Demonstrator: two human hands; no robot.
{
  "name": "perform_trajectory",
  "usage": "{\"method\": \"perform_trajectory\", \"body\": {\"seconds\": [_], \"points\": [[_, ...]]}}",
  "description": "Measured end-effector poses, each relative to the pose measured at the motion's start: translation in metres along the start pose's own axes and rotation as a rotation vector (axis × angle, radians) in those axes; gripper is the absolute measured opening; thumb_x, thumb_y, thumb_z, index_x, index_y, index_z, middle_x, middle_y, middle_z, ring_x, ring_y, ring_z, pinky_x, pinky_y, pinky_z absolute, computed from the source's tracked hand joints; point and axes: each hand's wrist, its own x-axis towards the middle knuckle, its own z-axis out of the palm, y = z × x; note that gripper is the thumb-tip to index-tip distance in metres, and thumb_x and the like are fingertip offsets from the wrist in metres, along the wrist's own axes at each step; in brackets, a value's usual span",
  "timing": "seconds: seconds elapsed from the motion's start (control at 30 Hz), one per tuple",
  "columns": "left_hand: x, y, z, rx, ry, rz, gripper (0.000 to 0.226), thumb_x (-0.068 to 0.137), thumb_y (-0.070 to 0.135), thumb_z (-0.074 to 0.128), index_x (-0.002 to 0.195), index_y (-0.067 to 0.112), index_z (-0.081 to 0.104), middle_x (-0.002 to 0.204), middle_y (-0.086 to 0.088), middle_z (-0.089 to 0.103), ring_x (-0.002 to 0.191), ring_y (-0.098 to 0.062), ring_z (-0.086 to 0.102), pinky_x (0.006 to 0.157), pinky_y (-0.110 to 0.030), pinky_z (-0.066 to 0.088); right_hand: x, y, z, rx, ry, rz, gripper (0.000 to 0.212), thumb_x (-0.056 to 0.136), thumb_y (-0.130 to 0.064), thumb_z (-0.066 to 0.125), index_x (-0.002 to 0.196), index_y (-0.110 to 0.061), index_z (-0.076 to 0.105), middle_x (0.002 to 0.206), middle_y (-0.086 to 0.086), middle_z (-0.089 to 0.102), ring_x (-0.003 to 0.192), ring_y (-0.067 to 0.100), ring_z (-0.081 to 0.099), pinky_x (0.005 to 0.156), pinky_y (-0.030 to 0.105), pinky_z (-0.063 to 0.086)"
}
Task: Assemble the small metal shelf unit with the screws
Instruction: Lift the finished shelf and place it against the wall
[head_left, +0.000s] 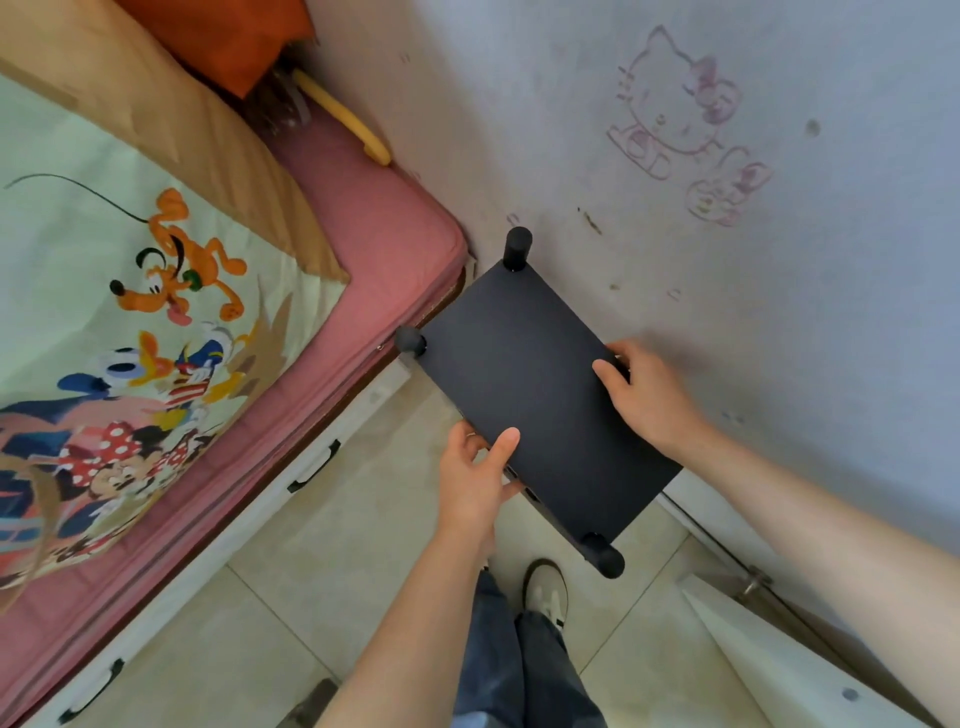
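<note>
A small black metal shelf unit is held above the floor between the bed and the wall, its flat rectangular panel facing up. Three round black legs show at its corners: one at the far corner, one at the left corner and one at the near corner. My left hand grips the panel's near left edge, thumb on top. My right hand grips the right edge next to the wall, thumb on the panel. No screws are visible.
A bed with a pink mattress and cartoon sheet fills the left; white drawers with black handles sit beneath it. A scribbled wall rises on the right. Tiled floor, my legs and a shoe lie below. A white board leans at lower right.
</note>
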Motion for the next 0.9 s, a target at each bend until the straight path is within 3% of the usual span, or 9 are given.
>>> {"method": "perform_trajectory", "body": {"seconds": [0.13, 0.37, 0.6, 0.9], "points": [[0.001, -0.001, -0.004, 0.009, 0.012, -0.003, 0.028, 0.096, 0.017, 0.066, 0.121, 0.026, 0.057, 0.120, 0.001, 0.068, 0.108, -0.020, 0.068, 0.071, -0.033, 0.063, 0.002, -0.006, 0.003, 0.007, 0.009, -0.020, 0.030, 0.102, -0.025, 0.049, 0.126, -0.009, 0.058, 0.119, 0.007, 0.063, 0.109, 0.025, 0.059, 0.085, 0.027, 0.039], [0.004, 0.000, 0.005, -0.030, 0.030, -0.021, 0.024, 0.097, 0.015, 0.065, 0.117, 0.024, 0.055, 0.116, -0.004, 0.068, 0.107, -0.021, 0.068, 0.063, -0.026, 0.060, 0.008, -0.013, -0.001, 0.016, 0.016, -0.028, 0.034, 0.103, -0.023, 0.049, 0.132, -0.008, 0.056, 0.124, 0.007, 0.063, 0.109, 0.022, 0.058, 0.087, 0.026, 0.040], [0.003, -0.002, 0.012, -0.085, 0.024, -0.071, 0.026, 0.097, 0.014, 0.065, 0.119, 0.022, 0.055, 0.116, -0.008, 0.069, 0.111, -0.026, 0.066, 0.072, -0.035, 0.063, 0.012, -0.012, -0.005, -0.007, 0.050, -0.067, 0.029, 0.101, -0.020, 0.051, 0.126, -0.008, 0.062, 0.117, 0.006, 0.067, 0.094, 0.013, 0.054, 0.083, 0.021, 0.037], [0.002, -0.004, 0.012, -0.088, 0.031, -0.052, 0.026, 0.095, 0.014, 0.067, 0.119, 0.022, 0.058, 0.112, -0.005, 0.072, 0.106, -0.023, 0.069, 0.076, -0.039, 0.063, 0.015, -0.011, -0.002, 0.000, 0.080, -0.097, 0.031, 0.101, -0.021, 0.052, 0.129, -0.010, 0.060, 0.121, 0.004, 0.066, 0.102, 0.013, 0.056, 0.086, 0.020, 0.037]]}}
